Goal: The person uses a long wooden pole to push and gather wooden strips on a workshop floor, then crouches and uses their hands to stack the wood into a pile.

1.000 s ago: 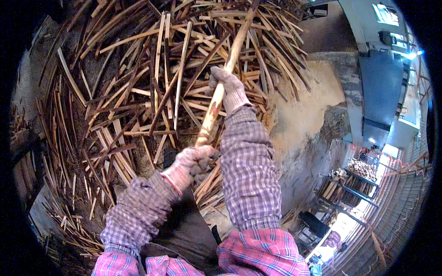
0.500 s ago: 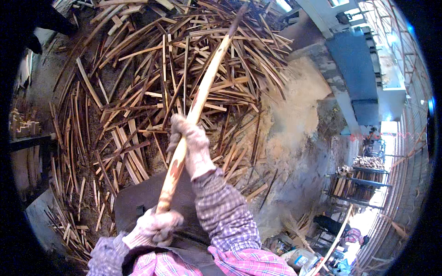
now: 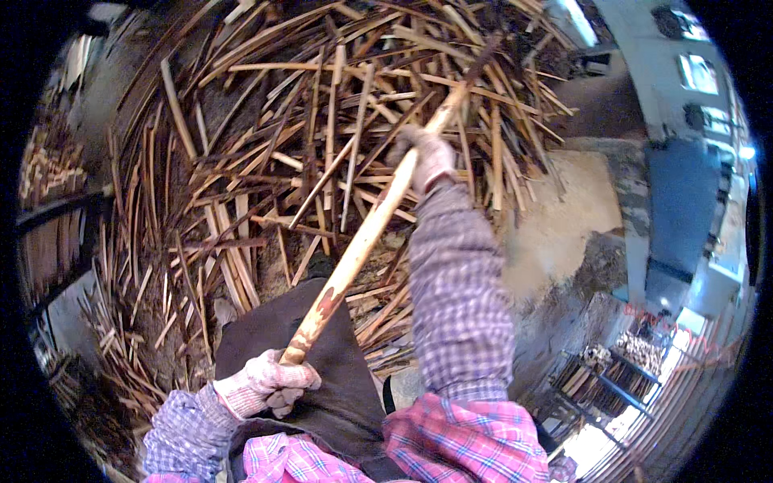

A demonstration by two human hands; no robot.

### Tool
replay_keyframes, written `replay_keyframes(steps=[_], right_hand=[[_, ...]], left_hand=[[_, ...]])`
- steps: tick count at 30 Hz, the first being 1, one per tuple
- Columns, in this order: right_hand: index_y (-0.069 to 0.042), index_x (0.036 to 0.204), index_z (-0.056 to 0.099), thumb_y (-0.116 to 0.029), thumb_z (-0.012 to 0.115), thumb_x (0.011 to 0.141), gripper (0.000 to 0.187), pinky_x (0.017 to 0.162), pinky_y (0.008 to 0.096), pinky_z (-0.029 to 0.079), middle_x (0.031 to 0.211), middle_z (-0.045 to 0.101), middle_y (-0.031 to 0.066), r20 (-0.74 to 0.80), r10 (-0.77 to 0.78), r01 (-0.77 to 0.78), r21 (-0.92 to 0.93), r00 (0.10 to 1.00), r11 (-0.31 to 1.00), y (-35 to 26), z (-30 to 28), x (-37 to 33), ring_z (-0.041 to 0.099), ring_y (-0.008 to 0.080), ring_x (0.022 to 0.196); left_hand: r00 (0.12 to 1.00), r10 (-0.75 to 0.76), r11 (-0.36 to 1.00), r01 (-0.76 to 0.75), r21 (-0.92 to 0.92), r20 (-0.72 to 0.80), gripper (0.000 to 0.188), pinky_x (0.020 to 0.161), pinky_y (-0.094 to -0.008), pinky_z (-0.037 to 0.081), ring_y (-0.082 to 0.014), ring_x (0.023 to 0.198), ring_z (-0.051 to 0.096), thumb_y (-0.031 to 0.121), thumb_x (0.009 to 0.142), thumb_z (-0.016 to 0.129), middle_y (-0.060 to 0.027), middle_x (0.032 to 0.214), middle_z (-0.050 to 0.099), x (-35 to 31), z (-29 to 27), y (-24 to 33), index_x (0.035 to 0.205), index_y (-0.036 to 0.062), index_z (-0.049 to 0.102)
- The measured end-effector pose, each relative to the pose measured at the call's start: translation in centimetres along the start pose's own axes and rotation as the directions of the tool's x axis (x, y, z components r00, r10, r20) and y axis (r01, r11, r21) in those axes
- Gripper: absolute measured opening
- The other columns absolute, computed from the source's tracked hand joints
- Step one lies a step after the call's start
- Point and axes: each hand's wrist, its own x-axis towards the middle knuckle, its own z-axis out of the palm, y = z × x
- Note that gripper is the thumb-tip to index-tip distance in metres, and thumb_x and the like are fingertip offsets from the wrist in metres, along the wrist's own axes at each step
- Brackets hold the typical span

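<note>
A long pale wooden pole with brown patches runs slantwise from my lap up to the right. My left hand, in a light knitted glove, is closed around its near end. Farther up, my gloved right hand grips it with the arm stretched out; that hand is a little blurred. The pole's dark far end reaches into a heap of loose wooden strips, and I cannot make out its tip there.
Concrete floor and a tan patch of what looks like sawdust lie to the right. Beyond them stands a blue machine or panel. Racks of stacked wood are at the lower right, and another wood stack at the far left.
My right hand has slid up the pole, away from my left hand, and the arm has stretched forward and right. The pole leans further right. The whole view has shifted.
</note>
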Motion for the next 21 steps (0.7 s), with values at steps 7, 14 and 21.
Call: replay_keyframes(steps=[7,14,21], right_hand=[[-0.005,0.081,0.057,-0.019,0.063,0.079,0.016,0.044,0.0285,0.044,0.059,0.053,0.0029,0.056,-0.057,0.051,0.088,0.997,0.995,2.5,0.0,0.9,0.049,0.0161,0.044],[-0.007,0.08,0.054,-0.01,0.06,0.082,0.006,0.039,0.0209,0.042,0.058,0.051,-0.0011,0.129,-0.079,0.075,0.037,0.988,0.997,6.4,2.7,-8.0,0.047,0.01,0.044],[-0.009,0.082,0.055,-0.012,0.064,0.08,0.009,0.039,0.0205,0.042,0.061,0.053,-0.002,0.033,-0.146,0.148,-0.077,0.989,0.986,10.1,11.7,-18.7,0.049,0.0101,0.046]], left_hand=[[0.906,0.11,0.969,-0.007,-0.246,0.409,0.037,0.036,-0.0213,0.038,-0.0063,0.042,0.044,0.021,0.081,0.062,-0.0012,0.064,0.051,5.5,-3.9,-0.8,0.108,-0.0019,0.05],[0.917,0.252,0.965,-0.216,-0.148,0.31,0.021,0.036,-0.0199,0.029,-0.0036,0.041,0.037,0.024,0.079,0.065,0.0047,0.06,0.046,0.5,-8.0,-10.8,0.088,0.007,0.056],[0.924,0.287,0.948,-0.311,0.06,0.254,0.026,0.045,-0.0213,0.039,-0.0071,0.052,0.049,0.025,0.076,0.068,0.0019,0.062,0.053,-7.3,-15.9,-14.6,0.091,0.0054,0.06]])
